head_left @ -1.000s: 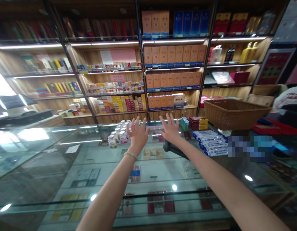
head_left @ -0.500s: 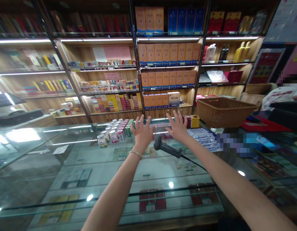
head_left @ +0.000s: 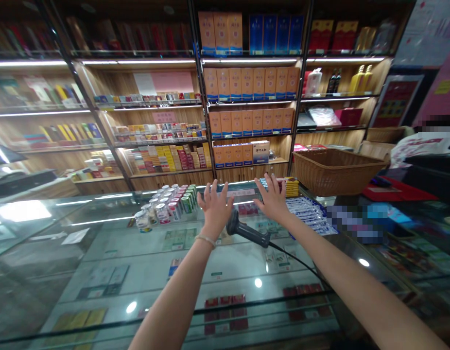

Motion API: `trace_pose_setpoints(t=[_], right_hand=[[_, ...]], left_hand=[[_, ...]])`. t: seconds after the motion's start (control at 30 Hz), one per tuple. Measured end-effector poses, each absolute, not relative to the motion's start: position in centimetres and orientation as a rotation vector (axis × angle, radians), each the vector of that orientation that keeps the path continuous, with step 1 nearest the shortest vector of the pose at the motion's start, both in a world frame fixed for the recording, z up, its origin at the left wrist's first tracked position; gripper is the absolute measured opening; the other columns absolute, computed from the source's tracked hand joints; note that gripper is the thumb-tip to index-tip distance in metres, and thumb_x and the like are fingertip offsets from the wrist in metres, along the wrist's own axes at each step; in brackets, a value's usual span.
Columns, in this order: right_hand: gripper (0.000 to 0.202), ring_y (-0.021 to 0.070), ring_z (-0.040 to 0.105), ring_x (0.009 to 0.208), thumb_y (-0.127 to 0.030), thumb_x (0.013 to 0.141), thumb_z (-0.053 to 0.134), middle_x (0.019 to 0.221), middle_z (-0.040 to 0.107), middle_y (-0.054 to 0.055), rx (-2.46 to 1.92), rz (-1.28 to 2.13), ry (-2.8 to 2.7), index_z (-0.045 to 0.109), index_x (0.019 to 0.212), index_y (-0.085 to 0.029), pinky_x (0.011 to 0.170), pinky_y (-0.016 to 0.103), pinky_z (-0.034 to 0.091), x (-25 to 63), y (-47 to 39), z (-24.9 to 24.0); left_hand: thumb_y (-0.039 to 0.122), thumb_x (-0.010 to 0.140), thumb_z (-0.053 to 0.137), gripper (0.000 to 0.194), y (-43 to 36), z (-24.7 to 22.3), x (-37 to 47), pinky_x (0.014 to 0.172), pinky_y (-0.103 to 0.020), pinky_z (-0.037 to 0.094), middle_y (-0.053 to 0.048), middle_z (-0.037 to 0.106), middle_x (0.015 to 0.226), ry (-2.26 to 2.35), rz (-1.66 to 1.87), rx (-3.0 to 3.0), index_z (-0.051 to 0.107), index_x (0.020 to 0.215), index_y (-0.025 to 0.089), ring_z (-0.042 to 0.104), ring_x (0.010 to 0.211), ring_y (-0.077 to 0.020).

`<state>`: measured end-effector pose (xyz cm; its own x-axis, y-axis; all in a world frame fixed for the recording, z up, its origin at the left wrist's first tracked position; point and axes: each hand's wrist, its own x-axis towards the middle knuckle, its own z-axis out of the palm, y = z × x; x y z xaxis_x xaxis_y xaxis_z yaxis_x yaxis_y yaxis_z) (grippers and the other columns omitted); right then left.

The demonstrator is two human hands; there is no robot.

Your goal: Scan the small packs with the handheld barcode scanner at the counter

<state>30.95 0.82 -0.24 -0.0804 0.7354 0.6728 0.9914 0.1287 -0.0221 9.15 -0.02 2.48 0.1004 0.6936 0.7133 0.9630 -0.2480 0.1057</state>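
Note:
My left hand (head_left: pixel 215 208) is stretched forward over the glass counter (head_left: pixel 145 272), fingers spread and nothing in them. Beside it, to the left, stand rows of small cans or tubs (head_left: pixel 168 204) in white, pink and green. My right hand (head_left: pixel 272 199) is likewise spread and holds nothing, close to blue-and-white packets (head_left: pixel 310 214) and a stack of yellow and dark red packs (head_left: pixel 292 187). Between my forearms a dark barcode scanner (head_left: pixel 249 231) lies on the glass, its cable trailing to the right. Whether either hand touches the glass, I cannot tell.
A brown wicker basket (head_left: pixel 336 170) stands on the counter's right side, near a red mat (head_left: pixel 396 189). Beyond the counter rise shelves with orange boxes (head_left: pixel 252 82). At the far right shows part of a person in a white top (head_left: pixel 422 148).
The view has shifted slightly, so the shelves sit a little further left and the counter goods a little lower. Both hands stay spread over the counter, with nothing taken hold of.

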Motion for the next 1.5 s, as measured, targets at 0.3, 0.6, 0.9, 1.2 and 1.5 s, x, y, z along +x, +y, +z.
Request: trace_pose_setpoints(t=[0.3, 0.6, 0.9, 1.2, 1.5], right_hand=[[0.072, 0.038, 0.019, 0.159, -0.047, 0.097, 0.062, 0.173, 0.026, 0.018, -1.645, -0.648, -1.866, 0.038, 0.162, -0.026, 0.123, 0.067, 0.012, 31.9, 0.4, -2.4], [0.075, 0.0397, 0.018, 0.159, -0.047, 0.096, 0.063, 0.173, 0.023, 0.019, -1.769, -0.609, -1.808, 0.037, 0.162, -0.024, 0.122, 0.069, 0.014, 33.5, 1.6, -2.2], [0.076, 0.0416, 0.02, 0.158, -0.047, 0.095, 0.062, 0.172, 0.026, 0.02, -1.864, -0.559, -1.78, 0.037, 0.162, -0.021, 0.121, 0.071, 0.017, 35.6, 3.9, -2.4], [0.074, 0.0416, 0.017, 0.159, -0.048, 0.094, 0.062, 0.173, 0.024, 0.019, -1.965, -0.531, -1.846, 0.041, 0.16, -0.023, 0.121, 0.072, 0.015, 36.4, 5.5, -2.3], [0.07, 0.0422, 0.016, 0.159, -0.045, 0.094, 0.065, 0.174, 0.022, 0.017, -1.923, -0.545, -1.927, 0.046, 0.158, -0.024, 0.122, 0.073, 0.013, 36.6, 6.0, -2.0]], left_hand=[[0.043, 0.102, 0.054, 0.052, -0.4, 1.6, 9.3, 0.125, -0.067, 0.017, -0.013, 0.041, 0.167, -1.6, -0.867, -2.026, 0.055, 0.152, 0.031, 0.034, 0.155, -0.0366], [0.042, 0.102, 0.053, 0.049, -0.3, 1.5, 8.6, 0.124, -0.069, 0.016, -0.014, 0.043, 0.165, -1.605, -0.918, -2.022, 0.058, 0.149, 0.031, 0.034, 0.154, -0.0374], [0.043, 0.102, 0.053, 0.049, -0.1, 1.3, 8.3, 0.125, -0.069, 0.015, -0.014, 0.044, 0.165, -1.561, -0.934, -1.988, 0.059, 0.149, 0.032, 0.036, 0.153, -0.0368], [0.044, 0.101, 0.052, 0.048, -0.2, 1.3, 8.3, 0.125, -0.069, 0.014, -0.013, 0.045, 0.165, -1.549, -0.935, -1.999, 0.06, 0.148, 0.032, 0.036, 0.153, -0.0373], [0.044, 0.102, 0.051, 0.046, -0.4, 1.3, 8.6, 0.125, -0.068, 0.015, -0.013, 0.046, 0.164, -1.521, -0.89, -1.999, 0.062, 0.146, 0.033, 0.038, 0.151, -0.0365]])
